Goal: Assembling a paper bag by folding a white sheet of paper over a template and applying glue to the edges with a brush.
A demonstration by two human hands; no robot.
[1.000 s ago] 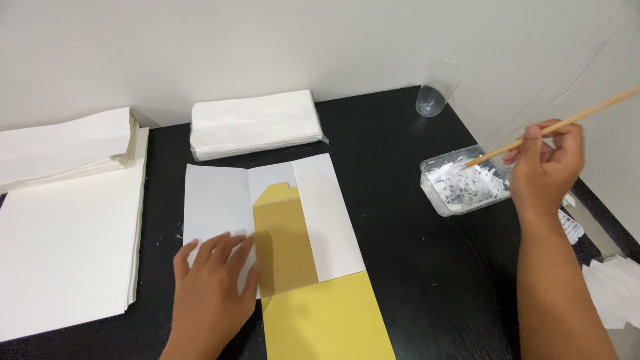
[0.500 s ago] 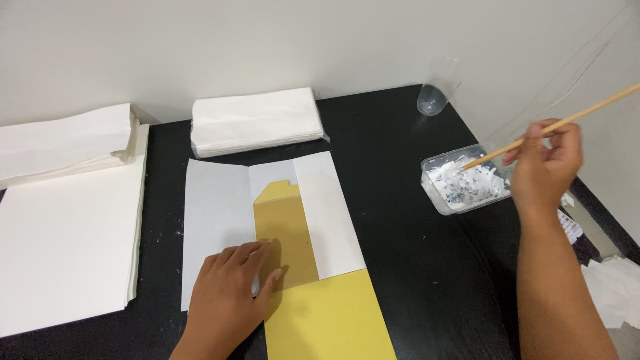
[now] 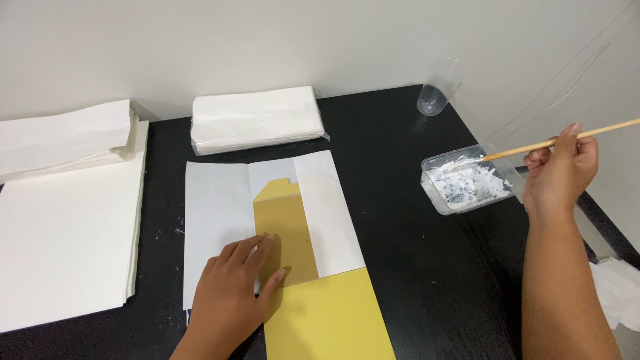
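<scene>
White paper point(image 3: 220, 220), folded around a strip of mustard-yellow card point(image 3: 320, 313), lies on a black table point(image 3: 413, 267), and the left hand point(image 3: 233, 297) rests flat on it, fingers spread and pressed down where the left paper flap meets the card. The hand grips nothing; its palm and fingers simply lie on the sheet. The yellow card runs out from under the paper toward the near edge of the table, where it is cut off by the frame.

The right hand point(image 3: 560, 175) is raised well apart to the right, fingers closed around a thin wooden stick point(image 3: 553, 141). The stick's tip dips into a small clear plastic tub point(image 3: 470, 183) smeared with white paste, which sits just left of that hand. The far end of the stick leaves the picture at the right edge.

Behind the tub, near the wall, stands a small clear plastic cup point(image 3: 437, 90). At the back of the table, just beyond the folded paper, lies a stack of white paper bags in clear wrap point(image 3: 257, 120). A second pile of white bags point(image 3: 63, 137) sits at the far left, resting on a large stack of white sheets point(image 3: 63, 233) whose left side is cut off. Crumpled white paper point(image 3: 617, 290) shows at the lower right, partly hidden behind the right forearm. Small white flecks dot the table beside the folded paper.
</scene>
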